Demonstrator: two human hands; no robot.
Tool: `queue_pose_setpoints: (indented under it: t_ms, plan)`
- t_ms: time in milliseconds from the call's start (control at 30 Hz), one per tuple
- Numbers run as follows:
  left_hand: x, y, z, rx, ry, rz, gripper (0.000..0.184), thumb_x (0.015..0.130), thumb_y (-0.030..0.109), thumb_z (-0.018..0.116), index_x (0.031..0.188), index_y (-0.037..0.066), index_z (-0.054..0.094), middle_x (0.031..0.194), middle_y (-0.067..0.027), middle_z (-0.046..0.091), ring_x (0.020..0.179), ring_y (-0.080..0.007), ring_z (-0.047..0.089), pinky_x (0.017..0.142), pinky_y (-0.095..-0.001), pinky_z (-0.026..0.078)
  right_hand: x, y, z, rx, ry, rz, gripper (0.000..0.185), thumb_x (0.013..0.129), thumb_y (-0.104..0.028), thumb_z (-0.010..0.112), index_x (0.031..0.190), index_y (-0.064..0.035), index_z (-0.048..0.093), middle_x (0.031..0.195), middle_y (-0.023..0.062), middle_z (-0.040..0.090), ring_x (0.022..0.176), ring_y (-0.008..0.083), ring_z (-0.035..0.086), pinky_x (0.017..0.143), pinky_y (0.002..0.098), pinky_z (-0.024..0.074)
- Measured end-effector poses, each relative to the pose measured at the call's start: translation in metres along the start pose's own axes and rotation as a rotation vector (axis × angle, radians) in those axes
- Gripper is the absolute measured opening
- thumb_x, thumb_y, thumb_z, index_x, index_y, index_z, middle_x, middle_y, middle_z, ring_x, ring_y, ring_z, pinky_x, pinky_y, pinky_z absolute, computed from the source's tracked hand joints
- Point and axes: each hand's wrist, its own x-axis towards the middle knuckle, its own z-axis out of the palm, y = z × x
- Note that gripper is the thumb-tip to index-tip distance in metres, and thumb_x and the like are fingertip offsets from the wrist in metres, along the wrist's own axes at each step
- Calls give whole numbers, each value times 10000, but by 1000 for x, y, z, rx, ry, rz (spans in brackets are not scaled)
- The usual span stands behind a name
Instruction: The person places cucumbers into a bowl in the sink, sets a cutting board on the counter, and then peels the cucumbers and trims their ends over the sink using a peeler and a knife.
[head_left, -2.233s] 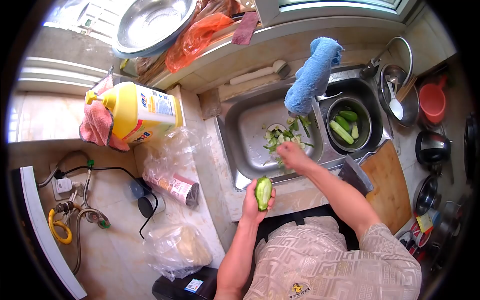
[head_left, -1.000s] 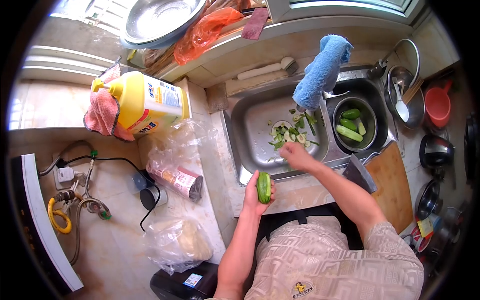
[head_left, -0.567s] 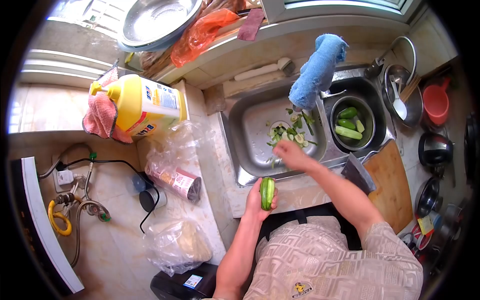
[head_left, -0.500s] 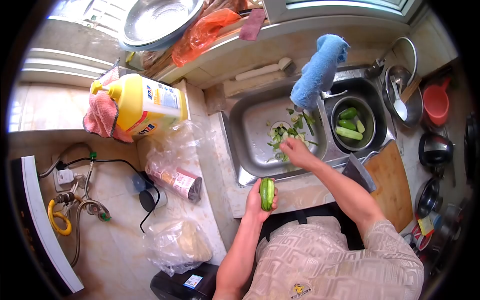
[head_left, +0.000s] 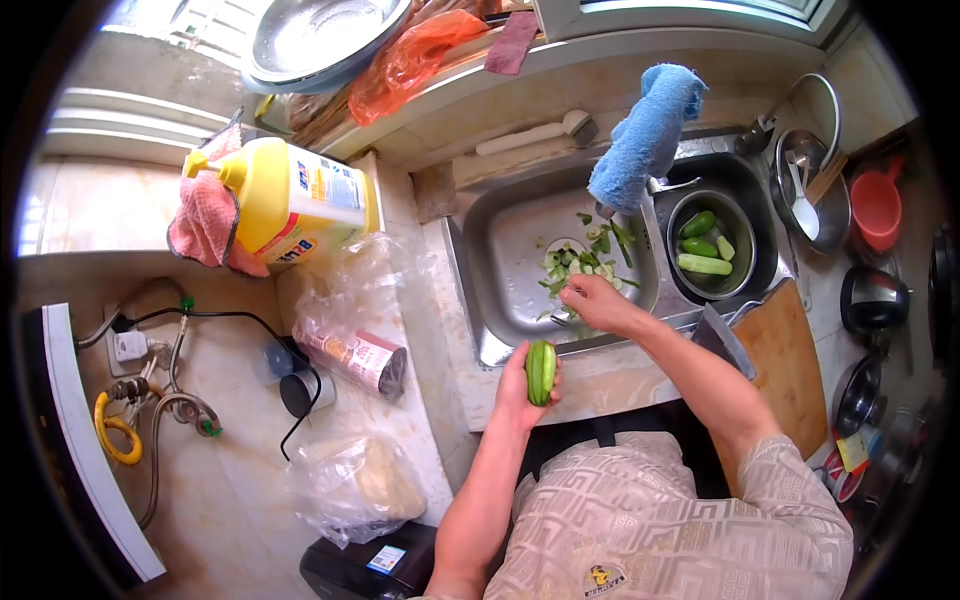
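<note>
My left hand (head_left: 517, 388) is wrapped round a short, thick cucumber (head_left: 541, 373), held upright in front of the sink's near edge; pale peeled strips run down its dark green skin. Over the near part of the left sink basin (head_left: 497, 290) is my right hand (head_left: 597, 303), its fingers closed. A small shiny bit shows below those fingertips, too little to name. Green and pale peelings (head_left: 582, 265) lie in the basin just beyond this hand. In the right basin, a metal pot (head_left: 745, 285) holds several cucumbers (head_left: 704, 265), some whole and green, some pale.
A blue cloth (head_left: 648, 135) covers the faucet above the basins. At the right stand a cleaver (head_left: 722, 340) and a wooden cutting board (head_left: 785, 385). A big yellow detergent bottle (head_left: 270, 200) and a plastic-wrapped package (head_left: 360, 360) are on the left.
My left hand has raised the cucumber slightly and turned it a little. My right hand stays over the basin's near side, fingers still closed. The whole view has shifted slightly.
</note>
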Motion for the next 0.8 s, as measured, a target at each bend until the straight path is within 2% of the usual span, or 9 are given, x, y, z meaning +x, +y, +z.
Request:
queue_pose_setpoints:
  t_ms: [33, 133, 233, 533, 633, 733, 800]
  plan:
    - [2, 3, -2, -18, 29, 12, 428, 985, 499, 371, 1062, 128, 569, 820, -30, 563, 640, -168, 508, 470, -283, 384, -9, -8, 5, 67, 15, 21, 249, 922, -239, 577, 849, -1, 590, 676, 40, 567, 659, 128, 517, 598, 339, 436]
    - [5, 8, 0, 0, 94, 29, 405, 983, 504, 381, 990, 151, 579, 807, -7, 577, 655, -159, 511, 488, -274, 388, -44, -33, 33, 109, -185, -74, 251, 928, -242, 579, 884, 4, 599, 702, 45, 597, 685, 125, 544, 629, 324, 459]
    - [6, 11, -2, 18, 99, 30, 375, 985, 498, 388, 922, 179, 576, 792, 15, 586, 670, -147, 513, 488, -271, 376, -54, -36, 49, -4, -209, -209, 260, 931, -249, 586, 903, 8, 609, 739, 54, 632, 694, 129, 570, 642, 318, 478]
    - [2, 16, -2, 65, 71, 17, 347, 982, 479, 415, 918, 175, 568, 760, 20, 549, 644, -138, 483, 465, -249, 335, -40, -32, 48, 175, -279, -115, 285, 933, -253, 606, 872, 25, 602, 724, 59, 621, 673, 99, 573, 596, 290, 473]
    - [-1, 19, -3, 67, 160, 6, 354, 975, 473, 431, 965, 152, 579, 776, -3, 545, 640, -137, 473, 453, -240, 327, -38, -30, 53, 165, -247, -96, 277, 922, -251, 615, 853, 18, 604, 714, 45, 609, 670, 108, 572, 597, 307, 473]
    - [-17, 11, -9, 111, -8, -130, 364, 969, 463, 443, 1022, 132, 586, 791, -20, 542, 642, -139, 470, 442, -234, 324, -5, -2, 31, -41, 112, -116, 283, 906, -257, 618, 819, 11, 600, 692, 52, 597, 661, 122, 556, 600, 330, 465]
    - [-25, 6, -18, 14, -25, -71, 404, 962, 459, 457, 1100, 102, 586, 803, -32, 545, 639, -145, 477, 475, -239, 359, 11, 32, 11, -307, 134, -48, 291, 892, -267, 616, 787, 4, 595, 656, 59, 569, 641, 145, 553, 599, 355, 458]
